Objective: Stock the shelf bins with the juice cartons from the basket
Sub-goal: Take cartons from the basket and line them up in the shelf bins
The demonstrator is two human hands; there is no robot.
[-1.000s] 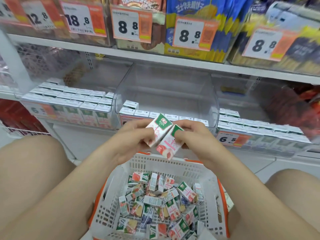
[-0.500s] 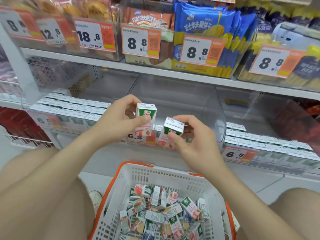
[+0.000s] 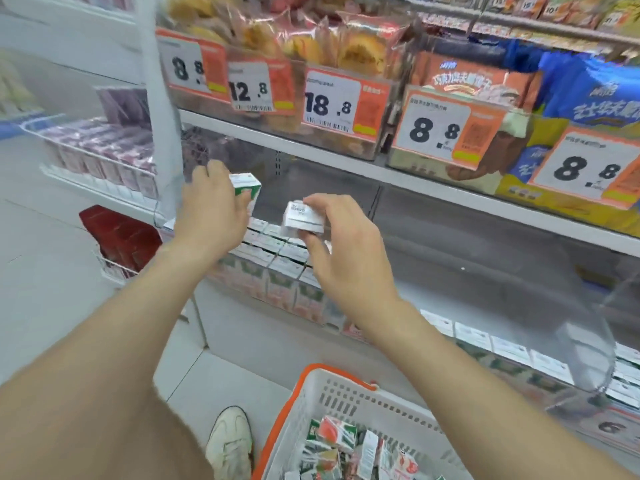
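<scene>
My left hand [image 3: 211, 216] grips a small green-and-white juice carton [image 3: 247, 187], held above the left clear shelf bin [image 3: 277, 268], which holds rows of upright cartons. My right hand [image 3: 343, 251] pinches a second juice carton [image 3: 303, 220] by its white top, just right of the first and over the same bin. The white basket with an orange rim [image 3: 311, 389] sits at the bottom centre with several loose cartons [image 3: 337, 434] heaped inside.
A second clear bin [image 3: 571, 348] with rows of cartons stands to the right. The shelf above carries snack packs behind price tags such as 18.8 [image 3: 329, 105]. My white shoe [image 3: 230, 441] rests on the floor left of the basket. Red packs [image 3: 117, 237] fill a low rack at left.
Both hands have risen from above the basket and moved left to the left bin, each still holding its carton. The view has swung left and up.
</scene>
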